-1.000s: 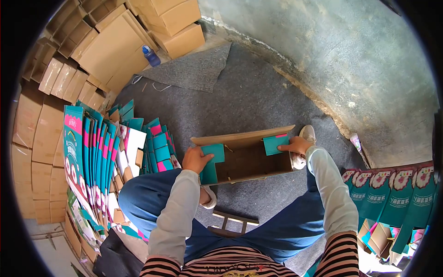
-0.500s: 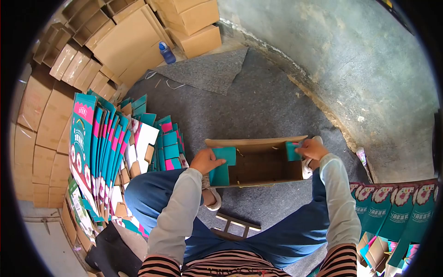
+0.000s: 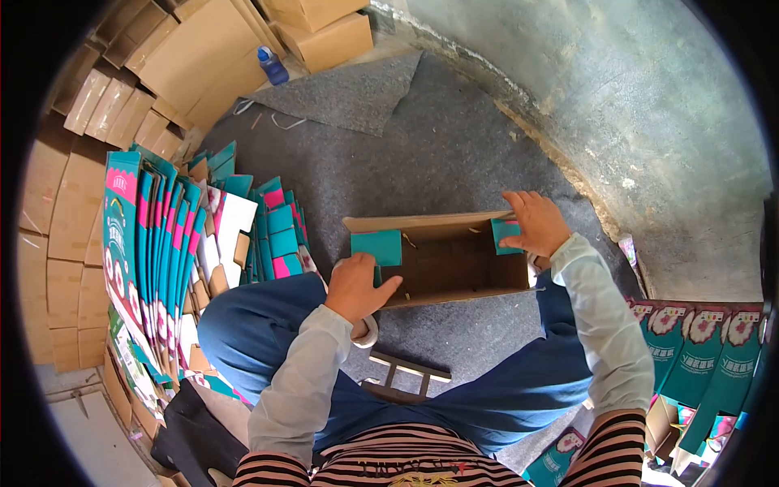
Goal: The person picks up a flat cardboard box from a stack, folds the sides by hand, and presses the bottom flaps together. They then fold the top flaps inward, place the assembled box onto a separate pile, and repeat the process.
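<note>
An open-topped cardboard box (image 3: 454,294) sits on the floor between the person's feet, brown inside, with teal end flaps. My left hand (image 3: 355,286) rests at the box's near left corner, thumb spread away from the fingers, beside the left teal flap (image 3: 378,247). At the right end, my right hand (image 3: 540,225) has its fingers stretched out and apart, with the thumb touching the right teal flap (image 3: 506,235). A long brown flap stands up along the far side. The box's outer ends are partly hidden by the hands.
On the left lean stacked flat teal-and-pink cartons (image 3: 162,252), with brown boxes (image 3: 61,195) piled behind. More teal cartons (image 3: 706,357) stand at right. A blue bottle (image 3: 273,66), a grey mat piece (image 3: 349,93), a small wooden frame (image 3: 406,375) and a concrete wall (image 3: 617,105) are around.
My right hand has opened from its pinch on the right flap and spread its fingers. My left hand has moved nearer along the left end, thumb apart. The view has shifted slightly.
</note>
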Demonstrator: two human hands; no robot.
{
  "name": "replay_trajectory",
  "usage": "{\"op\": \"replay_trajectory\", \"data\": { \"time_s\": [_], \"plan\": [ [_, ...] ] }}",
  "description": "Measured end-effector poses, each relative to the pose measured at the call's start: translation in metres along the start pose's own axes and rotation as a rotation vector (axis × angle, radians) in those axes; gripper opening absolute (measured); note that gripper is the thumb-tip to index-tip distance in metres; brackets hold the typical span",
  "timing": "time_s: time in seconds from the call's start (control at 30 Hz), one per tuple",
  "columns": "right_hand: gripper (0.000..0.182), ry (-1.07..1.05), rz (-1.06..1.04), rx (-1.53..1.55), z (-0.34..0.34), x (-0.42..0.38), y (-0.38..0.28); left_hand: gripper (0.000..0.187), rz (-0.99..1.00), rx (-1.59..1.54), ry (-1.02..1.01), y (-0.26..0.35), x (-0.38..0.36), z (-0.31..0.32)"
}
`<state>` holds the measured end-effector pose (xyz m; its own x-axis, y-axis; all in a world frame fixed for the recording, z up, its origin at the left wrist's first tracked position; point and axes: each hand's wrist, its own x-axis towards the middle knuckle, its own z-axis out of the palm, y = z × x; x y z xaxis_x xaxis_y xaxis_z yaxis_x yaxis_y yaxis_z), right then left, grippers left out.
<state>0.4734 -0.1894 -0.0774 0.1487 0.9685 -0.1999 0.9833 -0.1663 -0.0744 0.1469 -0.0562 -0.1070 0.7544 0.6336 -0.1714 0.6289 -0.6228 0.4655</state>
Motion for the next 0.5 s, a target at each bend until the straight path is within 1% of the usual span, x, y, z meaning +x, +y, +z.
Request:
{"op": "replay_trajectory", "data": {
  "time_s": [0.07,0.17,0.27,0.3,0.37,0.4,0.43,0.5],
  "plan": [
    [0.077,-0.118,-0.052,0.020,-0.007,0.003,0.006,0.040,0.001,-0.019,0.025,-0.004,-0.002,0.005],
    [0.069,-0.328,-0.091,0.118,-0.028,0.003,0.002,0.029,0.013,-0.122,0.048,-0.001,-0.005,0.002],
    [0.063,-0.126,-0.160,0.166,-0.022,-0.012,0.014,0.027,0.036,-0.092,0.045,0.005,-0.012,0.002],
    [0.060,-0.165,-0.041,0.291,-0.020,-0.019,0.025,0.027,0.024,-0.094,0.009,0.010,-0.014,-0.001],
    [0.054,-0.236,0.183,0.536,-0.017,-0.036,0.062,0.027,0.074,-0.084,0.057,0.006,-0.019,0.005],
    [0.049,-0.271,0.239,0.412,0.006,-0.052,0.090,0.027,0.097,-0.075,0.084,0.005,-0.020,0.007],
    [0.045,-0.305,0.294,0.288,0.041,-0.071,0.119,0.029,0.038,-0.091,-0.004,0.009,-0.021,0.002],
    [0.041,-0.383,0.385,0.274,0.095,-0.103,0.154,0.029,0.067,-0.070,0.060,0.008,-0.026,0.008]
  ]
}}
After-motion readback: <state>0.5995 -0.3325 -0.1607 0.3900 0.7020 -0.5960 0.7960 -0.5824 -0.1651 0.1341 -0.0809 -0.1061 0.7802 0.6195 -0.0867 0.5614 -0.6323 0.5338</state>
